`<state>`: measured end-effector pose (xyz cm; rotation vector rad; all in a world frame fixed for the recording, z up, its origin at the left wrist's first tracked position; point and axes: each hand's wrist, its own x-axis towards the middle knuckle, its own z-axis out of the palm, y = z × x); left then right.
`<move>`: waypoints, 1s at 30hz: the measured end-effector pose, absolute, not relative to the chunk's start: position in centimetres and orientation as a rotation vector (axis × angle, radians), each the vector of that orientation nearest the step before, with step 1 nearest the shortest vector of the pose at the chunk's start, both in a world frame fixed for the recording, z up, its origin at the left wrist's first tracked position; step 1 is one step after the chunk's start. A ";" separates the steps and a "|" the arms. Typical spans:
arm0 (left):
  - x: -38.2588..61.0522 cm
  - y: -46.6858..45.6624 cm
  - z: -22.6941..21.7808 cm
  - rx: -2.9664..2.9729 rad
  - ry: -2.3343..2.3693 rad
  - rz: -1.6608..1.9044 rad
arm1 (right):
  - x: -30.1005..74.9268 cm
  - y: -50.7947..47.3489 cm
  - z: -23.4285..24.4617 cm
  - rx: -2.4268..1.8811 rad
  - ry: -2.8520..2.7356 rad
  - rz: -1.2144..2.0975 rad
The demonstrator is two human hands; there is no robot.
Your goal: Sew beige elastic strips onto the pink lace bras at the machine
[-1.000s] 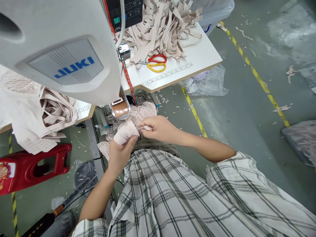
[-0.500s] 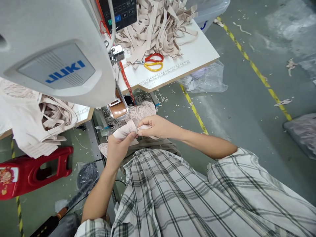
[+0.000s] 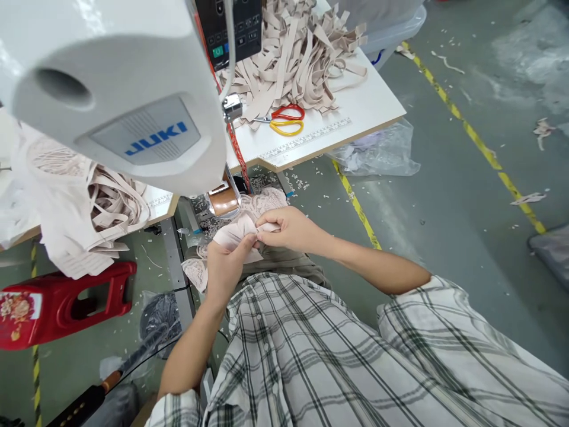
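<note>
- The white JUKI sewing machine head fills the upper left of the head view; every place below is given from it.
- Just below the machine's near end, over the person's lap, a pale pink fabric piece is held up between both hands.
- The left hand comes up from beneath the machine. Its thumb and fingers are closed in a pinch on the near edge of the fabric piece.
- The right hand reaches in from the machine's right. Its fingertips are pressed together on the same edge and touch the left hand's fingertips.
- A patch of pale pink lace cloth lies just behind the hands, right under the machine's near end.
- It sits beside a shiny copper-coloured metal part.
- To the machine's right, the white table top carries scissors with red and yellow handles.
- Behind the scissors is a loose heap of beige elastic strips.
- A black control panel with buttons stands by the machine's far end.
- To the machine's lower left, a red plastic stool stands on the green floor.
- More beige strips and pale cloth hang over the table edge just under the machine.
</note>
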<state>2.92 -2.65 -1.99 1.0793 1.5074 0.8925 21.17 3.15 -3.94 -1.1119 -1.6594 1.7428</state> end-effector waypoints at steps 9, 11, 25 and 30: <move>1.6 -5.3 -5.3 0.749 1.273 1.345 | 20.2 8.5 -0.3 -0.799 -1.493 2.292; 1.3 -4.8 -4.7 0.919 1.261 1.381 | 19.5 10.2 0.8 -0.717 -1.764 2.205; -7.2 1.7 -7.4 2.311 1.439 0.521 | 17.2 13.3 3.0 -0.997 -2.630 1.274; -6.9 1.9 -6.5 2.343 1.450 0.612 | 17.5 13.6 2.1 -0.985 -2.624 1.287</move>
